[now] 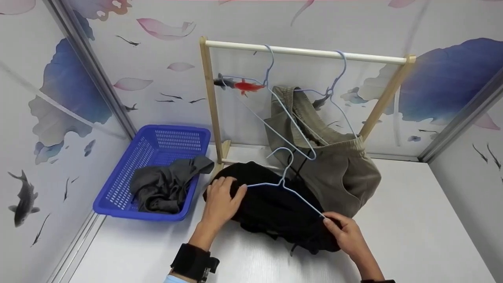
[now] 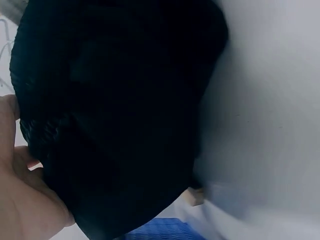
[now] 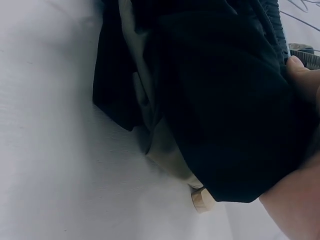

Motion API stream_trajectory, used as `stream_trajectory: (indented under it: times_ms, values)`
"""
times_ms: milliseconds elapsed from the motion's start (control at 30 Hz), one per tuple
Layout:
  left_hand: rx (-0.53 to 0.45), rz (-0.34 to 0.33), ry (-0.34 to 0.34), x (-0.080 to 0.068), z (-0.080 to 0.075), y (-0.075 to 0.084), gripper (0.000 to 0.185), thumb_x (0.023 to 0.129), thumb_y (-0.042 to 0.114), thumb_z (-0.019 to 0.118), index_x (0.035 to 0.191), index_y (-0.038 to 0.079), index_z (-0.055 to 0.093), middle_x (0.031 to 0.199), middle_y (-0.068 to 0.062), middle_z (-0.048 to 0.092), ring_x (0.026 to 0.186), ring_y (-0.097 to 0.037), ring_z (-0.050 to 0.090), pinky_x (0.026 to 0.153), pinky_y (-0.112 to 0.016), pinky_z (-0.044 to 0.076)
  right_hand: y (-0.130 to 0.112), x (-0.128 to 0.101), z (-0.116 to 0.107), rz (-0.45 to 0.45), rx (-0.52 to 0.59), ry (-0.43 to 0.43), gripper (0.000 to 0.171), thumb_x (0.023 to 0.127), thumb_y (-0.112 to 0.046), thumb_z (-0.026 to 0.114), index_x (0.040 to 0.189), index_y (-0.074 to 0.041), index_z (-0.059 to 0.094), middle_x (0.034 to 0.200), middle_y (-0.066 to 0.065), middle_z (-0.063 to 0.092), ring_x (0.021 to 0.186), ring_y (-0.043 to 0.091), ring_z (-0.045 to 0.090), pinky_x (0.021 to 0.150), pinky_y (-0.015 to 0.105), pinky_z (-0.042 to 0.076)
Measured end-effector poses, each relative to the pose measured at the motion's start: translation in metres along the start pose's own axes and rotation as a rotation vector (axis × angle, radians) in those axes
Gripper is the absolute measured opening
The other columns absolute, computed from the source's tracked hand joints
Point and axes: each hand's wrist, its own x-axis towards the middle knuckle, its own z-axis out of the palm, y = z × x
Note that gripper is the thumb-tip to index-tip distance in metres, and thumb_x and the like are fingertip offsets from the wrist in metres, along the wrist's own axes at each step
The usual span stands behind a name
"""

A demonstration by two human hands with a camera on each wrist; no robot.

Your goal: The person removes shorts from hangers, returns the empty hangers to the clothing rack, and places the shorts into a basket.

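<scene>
My left hand grips the left side of the black drawstring pants at the end of a light blue hanger. At the hanger's other end, my right hand pinches the waist edge between thumb and fingers. The hanger's hook points up, and its arms slope across the black cloth. In the left wrist view, the thumb and fingers hold a gathered waistband. The right wrist view shows the thumb on the waist edge and the cloth hanging down. Folds hide the hanger's lower part and most fingertips.
Behind stands a rack with a white bar, holding a bare hanger and khaki pants on another. The black pants overlap the khaki ones. At left, a blue basket contains a crumpled grey garment, partly over its rim.
</scene>
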Motion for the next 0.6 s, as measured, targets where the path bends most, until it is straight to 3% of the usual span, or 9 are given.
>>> stream_trajectory:
  times_ms: [167,433,600]
  values:
    - [-0.007,0.019,0.035,-0.004,-0.009,0.007,0.042,0.099,0.038,0.066,0.116,-0.001,0.071,0.110,-0.015,0.068,0.104,-0.034,0.062,0.092,-0.049,0.047,-0.001,0.000,0.001,-0.034,-0.031,0.018,0.011,0.096,0.001,0.068,0.099,-0.004,0.077,0.096,0.004,0.076,0.087,-0.001,0.063,0.080,0.014,0.047]
    - [-0.005,-0.015,0.051,-0.015,-0.012,0.009,0.042,0.097,0.037,0.070,0.114,-0.002,0.071,0.106,-0.015,0.069,0.100,-0.034,0.065,0.091,-0.049,0.052,-0.003,-0.001,0.004,-0.068,-0.168,0.025,0.011,0.097,-0.006,0.069,0.103,-0.009,0.078,0.102,0.003,0.077,0.094,0.007,0.068,0.086,0.025,0.053]
    - [-0.011,-0.027,0.049,-0.023,-0.007,0.006,0.041,0.097,0.036,0.071,0.113,-0.002,0.072,0.104,-0.015,0.069,0.098,-0.033,0.065,0.087,-0.048,0.053,-0.001,-0.005,0.008,-0.119,-0.191,0.050,0.014,0.095,-0.002,0.070,0.105,-0.008,0.078,0.105,0.004,0.077,0.100,0.012,0.070,0.088,0.016,0.049]
